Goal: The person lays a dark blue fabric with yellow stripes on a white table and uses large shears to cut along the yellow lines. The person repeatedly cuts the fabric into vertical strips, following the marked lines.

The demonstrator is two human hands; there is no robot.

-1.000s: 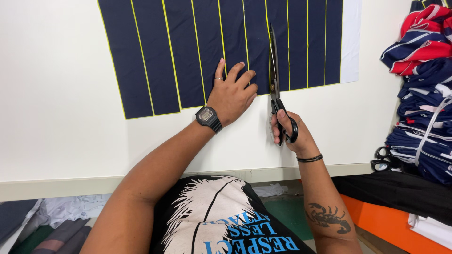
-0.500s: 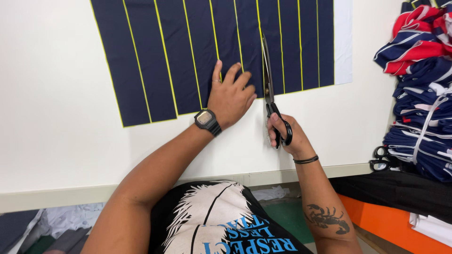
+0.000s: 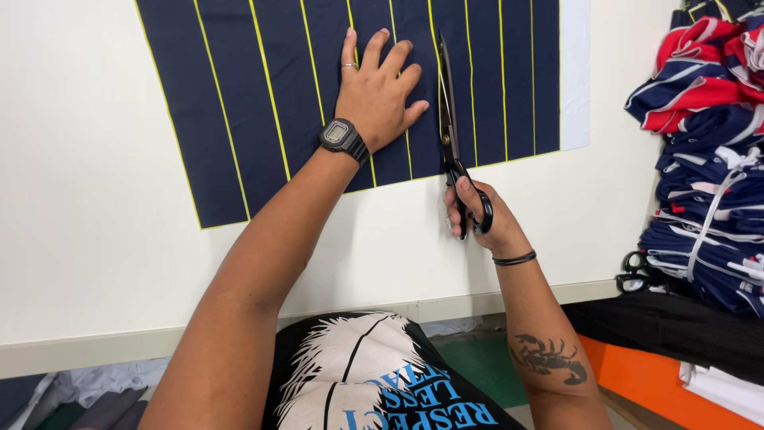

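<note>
From the head view, the work in hand looked like cutting: the navy cloth (image 3: 263, 103), marked with thin yellow lines, lay flat on the white table (image 3: 87, 239), and the black scissors (image 3: 450, 135) stood with their blades running up into it along one of those lines, just to the right of the left hand (image 3: 374, 95). I judged the cut to be partway up the cloth, since the blade tips sat well above its near edge while the cloth carried on beyond them to the top of the picture. The next stroke, to my eye, would call for keeping the blades true on the yellow line while the cloth was held from creeping.

The left hand was spread wide, fingers fanned and palm pressed flat on the cloth, gripping nothing; a black wristwatch (image 3: 343, 137) sat at the wrist and a ring showed on one finger. The right hand (image 3: 477, 216) lay below and to the right of it, just off the cloth's near edge, closed round the scissor handles with fingers through the loops. The blades looked nearly together, though I could not tell exactly how far.

Well off beyond the right hand, a stack of folded navy, red and white garments (image 3: 708, 151) stood at the table's edge, with a second pair of scissors (image 3: 633, 272) at its foot.
</note>
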